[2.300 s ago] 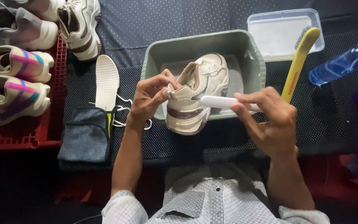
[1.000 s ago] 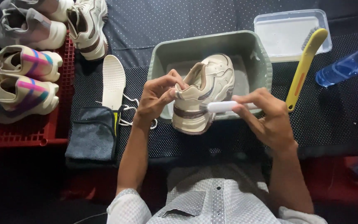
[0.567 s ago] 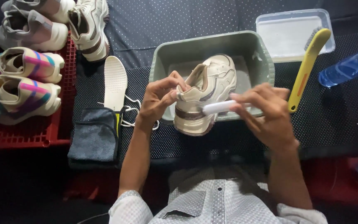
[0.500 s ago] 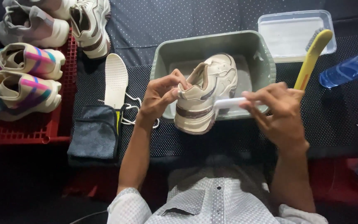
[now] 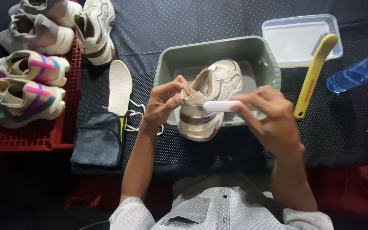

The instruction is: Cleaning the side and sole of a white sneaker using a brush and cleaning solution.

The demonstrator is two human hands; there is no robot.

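Cream sneaker (image 5: 211,96) with brown trim is being held tilted over the near rim of the grey-green plastic tub (image 5: 260,55), its toe pointing into the tub. Left hand (image 5: 162,104) is pinching the heel collar between thumb and fingertips. Right hand (image 5: 269,117) is gripping a small white brush (image 5: 218,105), fingers pressed together around the handle, laying it across the shoe's side. A yellow long-handled brush (image 5: 314,72) is leaning on the clear tray (image 5: 294,36) beside the tub.

Cream sneaker (image 5: 211,100), centre frame: smooth leather-like panels, slight sheen. Small white brush (image 5: 220,106) across it: matt plastic. Grey-green tub (image 5: 167,64): dull plastic. Upper right, tray (image 5: 273,26) clear plastic, yellow brush handle (image 5: 313,76) glossy. Lower left, grey cloth (image 5: 99,142) soft, napped. Dark mat (image 5: 341,123) dotted, textured.
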